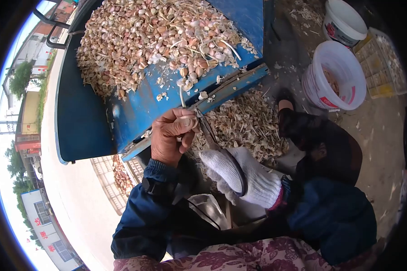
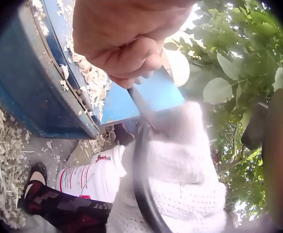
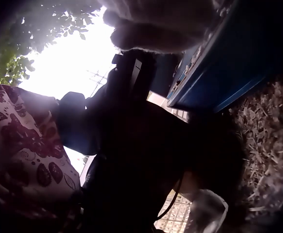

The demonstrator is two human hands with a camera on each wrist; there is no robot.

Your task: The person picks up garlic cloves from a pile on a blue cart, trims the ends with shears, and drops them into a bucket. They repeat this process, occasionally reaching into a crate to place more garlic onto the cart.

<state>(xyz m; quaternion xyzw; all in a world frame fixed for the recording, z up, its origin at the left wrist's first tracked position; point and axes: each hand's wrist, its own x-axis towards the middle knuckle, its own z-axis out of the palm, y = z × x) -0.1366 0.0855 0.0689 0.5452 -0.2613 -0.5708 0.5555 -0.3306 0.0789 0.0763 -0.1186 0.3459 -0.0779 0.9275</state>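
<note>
My bare left hand [image 1: 171, 137] pinches a garlic piece, mostly hidden by the fingers, with its pale stem [image 1: 182, 97] sticking up past the fingertips. My right hand, in a white knitted glove [image 1: 251, 174], grips a pair of scissors [image 1: 206, 130] whose dark handle loop curves over the glove. Their blade tips are right at the left fingertips, close to the stem's base. In the left wrist view the bare hand [image 2: 131, 48] hangs over the blurred gloved hand [image 2: 175, 179]. A heap of garlic [image 1: 153, 43] lies beyond both hands in a blue metal trough [image 1: 126, 118].
Dry skins and cut stems [image 1: 253, 124] are piled below the trough's edge. To the right stand a white bucket [image 1: 309, 83] and another bucket [image 1: 348, 22], beside a yellowish crate [image 1: 375, 67]. A white crate [image 1: 105, 183] with garlic sits at lower left.
</note>
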